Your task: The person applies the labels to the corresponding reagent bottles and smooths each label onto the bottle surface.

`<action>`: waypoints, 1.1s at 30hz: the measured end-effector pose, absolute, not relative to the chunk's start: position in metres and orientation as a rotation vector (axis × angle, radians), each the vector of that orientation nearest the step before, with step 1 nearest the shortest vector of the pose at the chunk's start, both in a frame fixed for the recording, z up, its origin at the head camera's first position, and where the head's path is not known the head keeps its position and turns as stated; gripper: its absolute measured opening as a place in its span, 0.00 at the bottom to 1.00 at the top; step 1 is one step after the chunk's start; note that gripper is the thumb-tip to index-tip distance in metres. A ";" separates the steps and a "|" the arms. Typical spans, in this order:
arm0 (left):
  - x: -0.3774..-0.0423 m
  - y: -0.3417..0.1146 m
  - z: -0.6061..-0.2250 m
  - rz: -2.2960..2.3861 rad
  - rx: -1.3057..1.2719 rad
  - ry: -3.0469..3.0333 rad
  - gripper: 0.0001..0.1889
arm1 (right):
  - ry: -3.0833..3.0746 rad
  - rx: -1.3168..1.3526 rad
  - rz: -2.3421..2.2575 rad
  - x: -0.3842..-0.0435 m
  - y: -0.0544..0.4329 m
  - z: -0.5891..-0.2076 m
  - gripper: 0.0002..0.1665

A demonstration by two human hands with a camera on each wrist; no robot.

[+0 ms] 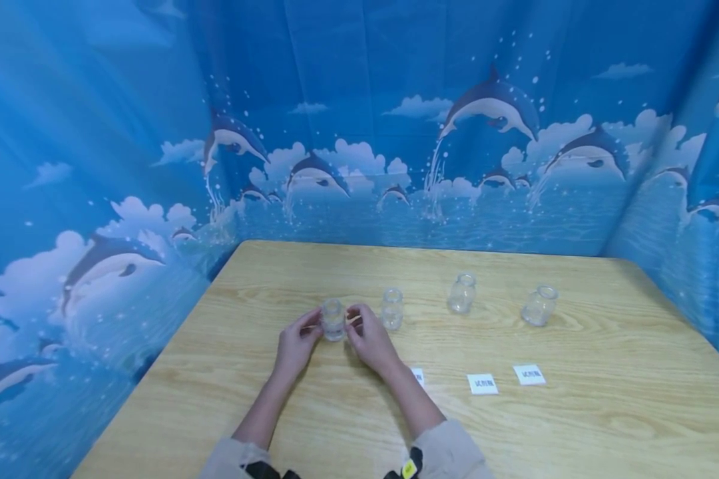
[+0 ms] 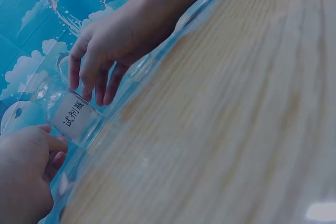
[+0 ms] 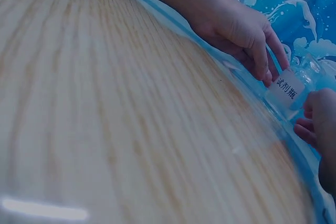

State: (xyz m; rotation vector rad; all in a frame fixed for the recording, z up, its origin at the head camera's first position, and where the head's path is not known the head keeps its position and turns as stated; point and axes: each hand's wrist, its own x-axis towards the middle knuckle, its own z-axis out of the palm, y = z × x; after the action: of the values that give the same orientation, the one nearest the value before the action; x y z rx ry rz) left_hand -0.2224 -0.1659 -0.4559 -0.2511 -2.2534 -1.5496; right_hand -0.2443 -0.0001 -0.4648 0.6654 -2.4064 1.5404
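a blue dolphin-print curtain (image 1: pixel 365 66) is hanging behind a wood-grain table (image 1: pixel 605 426). the left hand (image 1: pixel 296 346) and right hand (image 1: pixel 373 338) are bracketing an upright glass reagent bottle (image 1: pixel 333 322), left of three others (image 1: pixel 462 294); their bent fingers are gripping its opposite sides. it is looking light, stiff, slippery and breakable; its straight body, bearing a white label (image 2: pixel 73 116), is probably offering surer hold than the neck.

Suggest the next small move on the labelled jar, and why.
Probably press the label smooth: it already sits on the jar, and the left hand and right hand flank the jar, close to the label. Whether it lifts anywhere, I can't tell.
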 end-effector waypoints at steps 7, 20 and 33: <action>-0.225 -0.164 -0.459 -1.493 -0.106 -2.087 0.15 | -2.217 0.728 1.427 -0.238 0.005 -0.455 0.14; -0.214 -0.092 -0.444 -1.275 -0.629 -1.835 0.17 | -1.935 0.628 1.368 -0.241 0.073 -0.434 0.13; -0.240 -0.053 -0.462 -1.656 -0.412 -2.261 0.28 | -2.390 0.430 1.666 -0.242 0.085 -0.453 0.28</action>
State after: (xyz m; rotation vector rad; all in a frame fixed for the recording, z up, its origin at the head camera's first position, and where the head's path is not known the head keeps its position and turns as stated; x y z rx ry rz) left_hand -0.2401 -0.0525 -0.4624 -0.4123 -2.2606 -1.6563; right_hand -0.2425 0.0852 -0.4525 0.4299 -2.3899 1.6663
